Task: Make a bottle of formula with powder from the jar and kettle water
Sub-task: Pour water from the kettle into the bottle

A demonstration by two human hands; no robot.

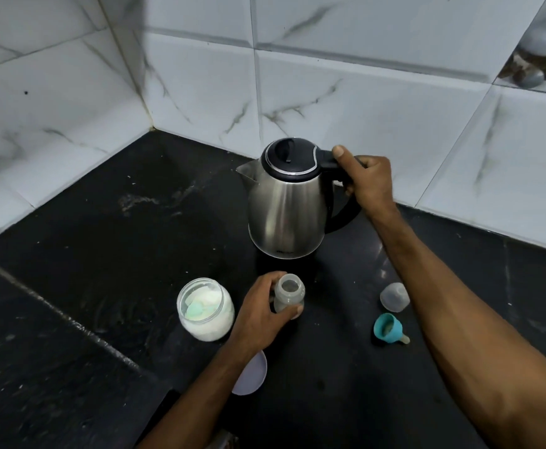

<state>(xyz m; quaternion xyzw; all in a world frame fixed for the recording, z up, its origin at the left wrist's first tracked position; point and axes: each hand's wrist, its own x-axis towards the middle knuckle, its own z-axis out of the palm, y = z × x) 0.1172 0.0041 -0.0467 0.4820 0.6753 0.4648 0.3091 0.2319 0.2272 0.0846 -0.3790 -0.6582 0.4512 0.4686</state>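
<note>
steadying the bottle (288, 293) with my left hand (263, 314), fingers wrapped round its body, mouth open; the jar (205, 308) sits just left of that hand, scoop inside. beyond, my right hand (368, 178) grips the kettle (287, 202) handle, spout pointing left. risk as i judge it: narrow mouth, wide spout, so a fast tilt could spill hot water onto my left fingers or tip the bottle.

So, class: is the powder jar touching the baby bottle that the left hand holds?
Apart. In the head view, the powder jar stands left of the left hand, which wraps the bottle; the hand and a strip of dark counter separate them.
</note>
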